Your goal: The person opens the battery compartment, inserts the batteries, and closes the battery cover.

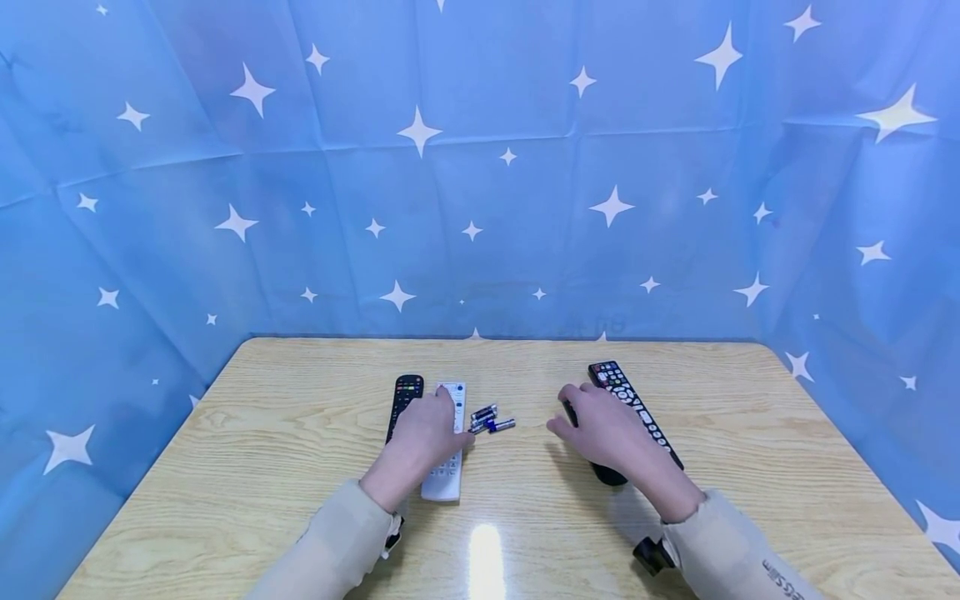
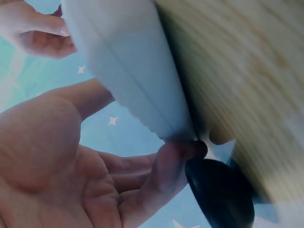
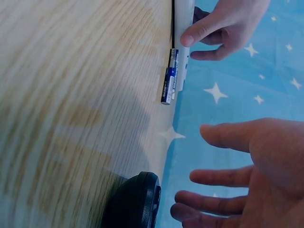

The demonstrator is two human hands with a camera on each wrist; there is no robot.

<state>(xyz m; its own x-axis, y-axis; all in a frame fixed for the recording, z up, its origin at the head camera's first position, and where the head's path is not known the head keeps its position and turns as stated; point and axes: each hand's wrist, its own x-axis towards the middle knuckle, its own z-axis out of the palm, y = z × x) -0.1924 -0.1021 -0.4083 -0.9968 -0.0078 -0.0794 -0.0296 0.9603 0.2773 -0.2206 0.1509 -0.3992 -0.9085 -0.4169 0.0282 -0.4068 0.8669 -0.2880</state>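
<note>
My left hand is over the white remote control, its thumb off the right edge and its fingers toward the far end. In the left wrist view the fingers reach round near the far end of the white remote, beside a black remote control. Part of that black remote is hidden under the hand in the head view. My right hand hovers over a larger black remote control, fingers loosely spread. In the right wrist view a gap shows between those fingers and this remote.
Several small batteries lie together just right of the white remote, one with a blue band. All this is on a light wooden table. Behind the far edge hangs a blue curtain with white stars.
</note>
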